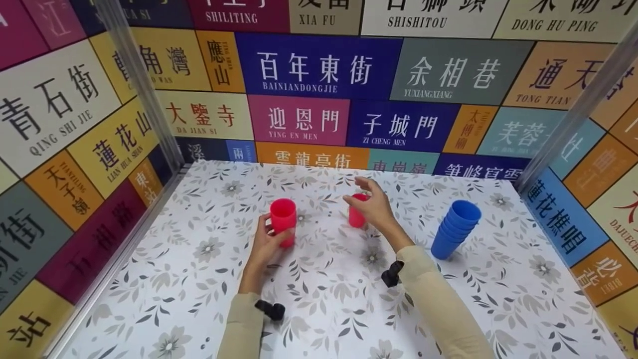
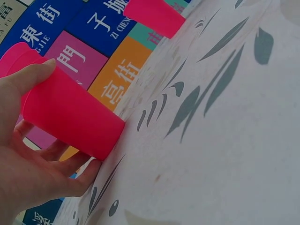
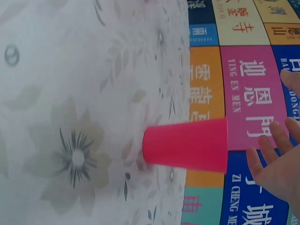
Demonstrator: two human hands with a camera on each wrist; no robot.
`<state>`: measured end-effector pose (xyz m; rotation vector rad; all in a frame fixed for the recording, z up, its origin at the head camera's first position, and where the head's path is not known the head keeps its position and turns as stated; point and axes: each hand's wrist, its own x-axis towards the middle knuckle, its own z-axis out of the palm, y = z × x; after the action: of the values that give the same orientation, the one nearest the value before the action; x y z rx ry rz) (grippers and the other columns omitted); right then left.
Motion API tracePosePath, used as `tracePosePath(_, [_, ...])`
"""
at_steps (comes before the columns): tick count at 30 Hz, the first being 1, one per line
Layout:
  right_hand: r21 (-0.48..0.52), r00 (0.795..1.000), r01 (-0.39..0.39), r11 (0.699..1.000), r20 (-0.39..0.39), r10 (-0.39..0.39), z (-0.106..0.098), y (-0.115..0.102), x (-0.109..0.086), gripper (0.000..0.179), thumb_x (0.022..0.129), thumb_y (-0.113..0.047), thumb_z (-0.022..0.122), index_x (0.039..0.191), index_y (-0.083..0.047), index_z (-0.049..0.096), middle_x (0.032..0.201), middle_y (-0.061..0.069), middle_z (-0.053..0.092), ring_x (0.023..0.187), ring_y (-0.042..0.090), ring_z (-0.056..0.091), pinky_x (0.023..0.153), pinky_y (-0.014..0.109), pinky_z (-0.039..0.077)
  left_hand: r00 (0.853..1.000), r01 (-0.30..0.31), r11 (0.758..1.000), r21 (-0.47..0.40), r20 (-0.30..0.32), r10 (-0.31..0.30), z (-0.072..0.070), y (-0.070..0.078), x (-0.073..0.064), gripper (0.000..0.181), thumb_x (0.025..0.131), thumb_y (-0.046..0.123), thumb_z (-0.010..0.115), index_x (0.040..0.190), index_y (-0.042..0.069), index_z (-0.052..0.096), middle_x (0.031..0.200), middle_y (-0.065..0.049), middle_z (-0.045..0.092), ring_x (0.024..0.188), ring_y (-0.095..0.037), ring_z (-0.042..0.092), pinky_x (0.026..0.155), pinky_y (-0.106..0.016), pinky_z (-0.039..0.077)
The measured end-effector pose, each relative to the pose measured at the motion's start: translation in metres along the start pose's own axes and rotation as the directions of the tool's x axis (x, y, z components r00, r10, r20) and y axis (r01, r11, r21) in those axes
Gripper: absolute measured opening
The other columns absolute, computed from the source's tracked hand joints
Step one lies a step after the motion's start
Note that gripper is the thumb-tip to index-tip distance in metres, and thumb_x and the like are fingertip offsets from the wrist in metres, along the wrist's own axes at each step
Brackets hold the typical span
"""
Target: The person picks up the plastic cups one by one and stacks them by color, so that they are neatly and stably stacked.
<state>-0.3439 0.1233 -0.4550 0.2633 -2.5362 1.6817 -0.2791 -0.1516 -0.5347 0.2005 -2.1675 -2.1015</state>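
My left hand [image 1: 266, 239] grips a small stack of red plastic cups [image 1: 283, 212], thumb on the near side and fingers round the far side. In the left wrist view, the stack's lower cup [image 2: 75, 112] stands with its base on the table, and a second rim shows above its own. To the right, a single red cup [image 1: 356, 218] stands upright, mouth up. My right hand [image 1: 375, 203] is over and beside this cup, fingers spread and loosely bent. The right wrist view shows its fingertips [image 3: 255, 161] apart from the cup's rim, holding nothing.
A stack of several blue cups [image 1: 454, 229] stands on the right, beyond my right forearm. The table [image 1: 319, 309] has a white leaf-and-flower cover. Panels with printed place names [image 1: 319, 67] wall it at the back and sides, with clear posts [image 1: 149, 94] at the corners.
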Motion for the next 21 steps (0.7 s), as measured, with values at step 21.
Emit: tracePosePath(21, [0.026,0.992,-0.125,0.992,-0.022,0.126,-0.003,0.047,0.002,0.076,0.086,-0.032,0.079,0.150,-0.012,0.042,0.152,0.016,0.043,0.141,0.033,0.039,0.116,0.049,0.038,1.000,-0.003,1.000,0.006,-0.006,0.003,-0.001,-0.001,0.000,0.070,0.083,0.015,0.078,0.142,0.012,0.041,0.136,-0.024,0.056,0.124,-0.037,0.058,0.103,-0.046,0.051])
